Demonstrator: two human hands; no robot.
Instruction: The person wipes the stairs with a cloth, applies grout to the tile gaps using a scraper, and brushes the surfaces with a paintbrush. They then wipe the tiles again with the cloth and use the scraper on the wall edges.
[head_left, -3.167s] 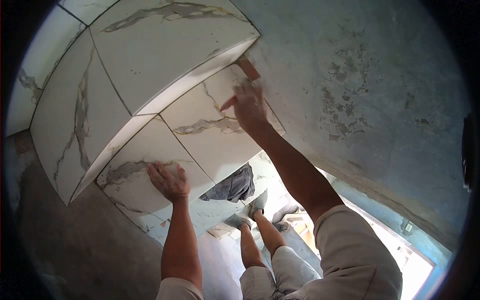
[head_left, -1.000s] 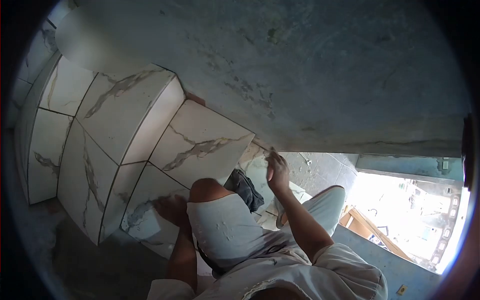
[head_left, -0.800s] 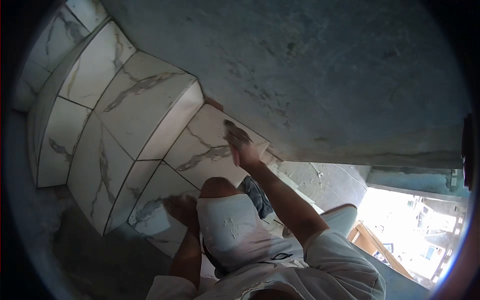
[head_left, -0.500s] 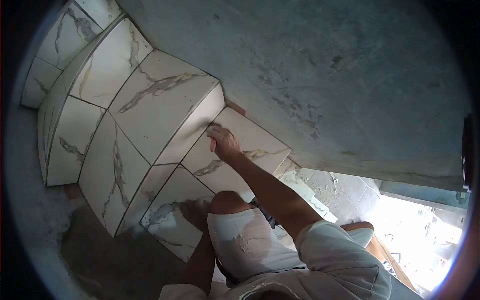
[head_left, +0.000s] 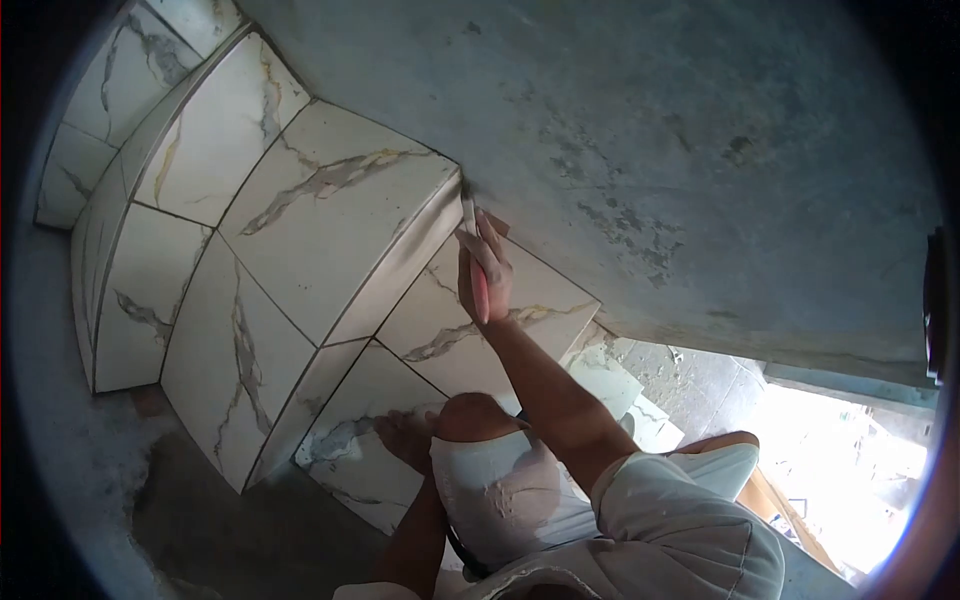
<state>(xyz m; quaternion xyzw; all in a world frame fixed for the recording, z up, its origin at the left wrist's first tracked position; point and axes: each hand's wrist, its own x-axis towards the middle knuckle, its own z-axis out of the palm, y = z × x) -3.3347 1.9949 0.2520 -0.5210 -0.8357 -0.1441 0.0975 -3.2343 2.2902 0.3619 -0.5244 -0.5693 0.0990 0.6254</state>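
Head view: right hand [head_left: 488, 272] wraps its fingers round a slim red-handled tool with a metal blade [head_left: 481, 295], tip just beyond them where white marbled riser tile [head_left: 385, 284] meets patchy blue-grey wall [head_left: 640, 180]. Left hand [head_left: 407, 438], fingers extended, rests on grey-veined white tread tile [head_left: 385, 378] beneath them. A wrist slip could chip tile.

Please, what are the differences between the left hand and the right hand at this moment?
The right hand is closed around a slim tool with a pinkish handle; the left hand shows nothing held. The left hand rests on a veined tile beside the knee; the right hand is nearer the wall. Both are bare.
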